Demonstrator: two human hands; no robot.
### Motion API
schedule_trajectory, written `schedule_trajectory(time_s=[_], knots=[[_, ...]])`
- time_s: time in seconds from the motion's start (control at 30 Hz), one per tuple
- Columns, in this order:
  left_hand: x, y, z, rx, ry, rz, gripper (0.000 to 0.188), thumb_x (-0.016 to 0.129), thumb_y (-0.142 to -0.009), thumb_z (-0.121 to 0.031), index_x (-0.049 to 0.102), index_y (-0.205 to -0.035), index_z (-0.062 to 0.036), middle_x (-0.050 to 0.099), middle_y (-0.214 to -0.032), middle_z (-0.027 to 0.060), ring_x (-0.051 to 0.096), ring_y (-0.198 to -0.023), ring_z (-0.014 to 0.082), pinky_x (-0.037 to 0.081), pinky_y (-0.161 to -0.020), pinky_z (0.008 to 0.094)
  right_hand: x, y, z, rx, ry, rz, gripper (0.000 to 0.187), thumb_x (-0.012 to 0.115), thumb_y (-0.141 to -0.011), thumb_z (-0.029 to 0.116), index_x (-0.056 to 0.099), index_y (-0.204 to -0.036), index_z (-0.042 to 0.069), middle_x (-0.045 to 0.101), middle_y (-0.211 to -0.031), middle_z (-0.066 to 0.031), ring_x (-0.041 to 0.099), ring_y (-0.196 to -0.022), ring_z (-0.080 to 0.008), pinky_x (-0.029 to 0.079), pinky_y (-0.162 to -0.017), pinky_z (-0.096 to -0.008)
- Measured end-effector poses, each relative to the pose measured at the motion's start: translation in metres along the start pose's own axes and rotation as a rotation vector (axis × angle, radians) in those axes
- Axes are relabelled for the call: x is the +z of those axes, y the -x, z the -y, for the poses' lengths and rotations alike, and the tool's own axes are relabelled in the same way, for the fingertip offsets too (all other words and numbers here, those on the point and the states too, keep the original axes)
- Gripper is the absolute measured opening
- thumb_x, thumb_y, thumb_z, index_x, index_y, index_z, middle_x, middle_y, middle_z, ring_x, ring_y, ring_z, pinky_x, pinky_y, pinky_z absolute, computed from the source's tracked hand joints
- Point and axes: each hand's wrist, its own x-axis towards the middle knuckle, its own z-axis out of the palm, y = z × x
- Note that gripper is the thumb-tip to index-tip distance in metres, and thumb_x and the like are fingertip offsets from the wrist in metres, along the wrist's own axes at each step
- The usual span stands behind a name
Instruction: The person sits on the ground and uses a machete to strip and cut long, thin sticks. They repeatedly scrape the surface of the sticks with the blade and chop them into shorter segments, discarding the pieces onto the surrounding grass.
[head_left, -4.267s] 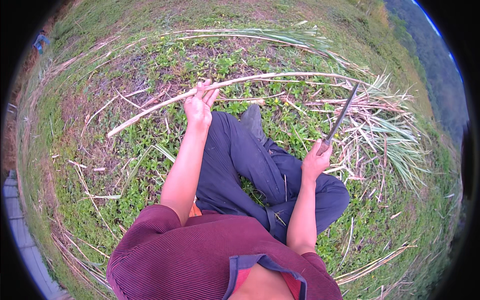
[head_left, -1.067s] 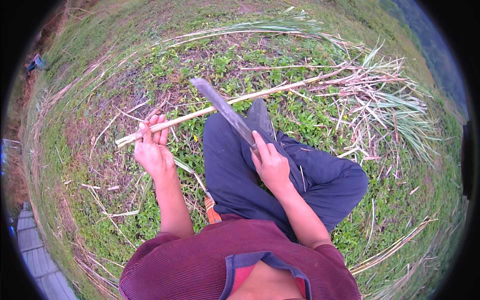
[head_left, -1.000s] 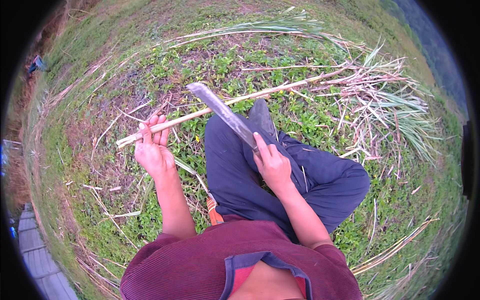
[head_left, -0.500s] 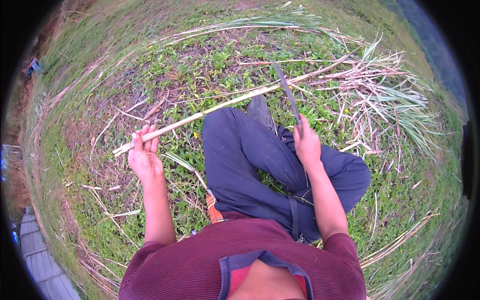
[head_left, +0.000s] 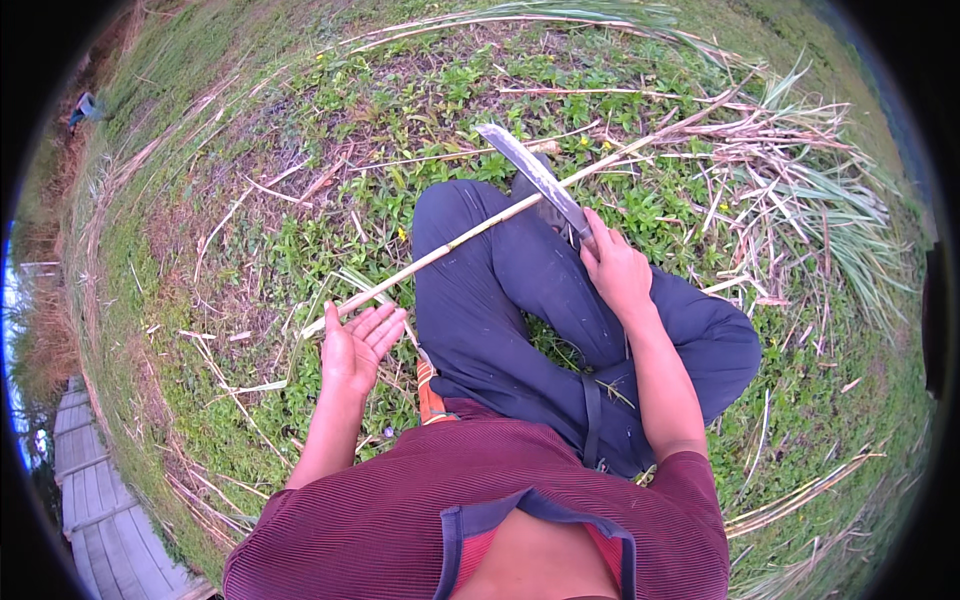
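Observation:
My right hand [head_left: 620, 270] is closed round the handle of a machete [head_left: 532, 168], a long, worn grey blade angled up to the left. The blade crosses a long, pale yellow-green cane stalk [head_left: 462, 240]; whether it cuts in cannot be seen. The stalk slants over my bent knee, from the lower left up towards the leafy pile at the right. My left hand [head_left: 362, 345] lies palm up by the stalk's near end, its fingers stretched out and apart. The stalk passes along the thumb and fingertips without being gripped.
A heap of dry stalks and green leaves [head_left: 800, 190] lies at the right. My legs in dark trousers [head_left: 560, 310] are folded on the weedy grass. An orange striped item [head_left: 430, 392] is by my left hip. Grey planks [head_left: 95, 490] show at lower left.
My left hand has let go of the stalk and moved right, turning palm up with fingers spread. The machete has tilted left, its flat face now showing. The stalk's near end has shifted right and down.

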Motion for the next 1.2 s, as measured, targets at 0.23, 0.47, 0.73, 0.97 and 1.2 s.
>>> schedule_trajectory(time_s=[0.23,0.47,0.73,0.97,1.2], knots=[[0.090,0.024,0.000,1.740,-1.854,-0.242,0.055,0.079,-0.085,-0.029,0.054,-0.124,-0.0004,0.069,-0.098,0.0138,0.068,-0.091,0.0319,0.056,-0.077,0.0435,-0.004,-0.002,0.002,0.045,-0.036,0.061,0.054,0.066,-0.092,0.026,0.050,-0.143,0.022,0.068,-0.091,-0.0166,0.069,-0.074,-0.0369,0.056,-0.064,-0.0472],[0.045,-0.043,0.014,1.136,-1.799,0.149,0.020,0.057,-0.101,-0.025,0.055,-0.094,-0.0066,0.065,-0.075,0.0155,0.064,-0.064,0.0378,0.045,-0.054,0.0500,-0.015,0.005,0.018,0.081,-0.116,0.014,0.054,0.066,-0.093,0.028,0.049,-0.143,0.017,0.070,-0.095,-0.0179,0.070,-0.076,-0.0386,0.056,-0.066,-0.0483],[0.080,-0.002,-0.003,0.670,-1.503,0.276,0.035,0.055,-0.104,-0.029,0.059,-0.083,-0.0010,0.048,-0.060,0.0065,0.044,-0.057,0.0158,0.037,-0.054,0.0350,-0.020,0.034,0.057,-0.227,-0.058,0.004,0.052,0.073,-0.087,0.024,0.055,-0.134,0.010,0.066,-0.084,-0.0099,0.069,-0.065,-0.0302,0.056,-0.057,-0.0418],[0.066,0.020,-0.006,0.633,-1.476,0.218,0.033,0.056,-0.104,-0.027,0.058,-0.085,-0.0001,0.043,-0.057,0.0092,0.039,-0.053,0.0155,0.034,-0.051,0.0364,-0.042,-0.009,-0.008,0.200,-0.165,-0.127,0.032,0.064,-0.096,0.025,0.055,-0.119,0.005,0.068,-0.080,-0.0200,0.068,-0.068,-0.0405,0.054,-0.059,-0.0497],[0.069,0.030,-0.016,0.851,-1.685,0.108,0.024,0.056,-0.102,-0.027,0.060,-0.091,-0.0054,0.055,-0.058,0.0194,0.057,-0.056,0.0427,0.040,-0.055,0.0509,-0.037,0.005,0.006,-0.063,-0.135,-0.096,0.032,0.078,-0.083,0.031,0.058,-0.101,0.013,0.069,-0.079,-0.0085,0.069,-0.066,-0.0310,0.053,-0.057,-0.0427]])
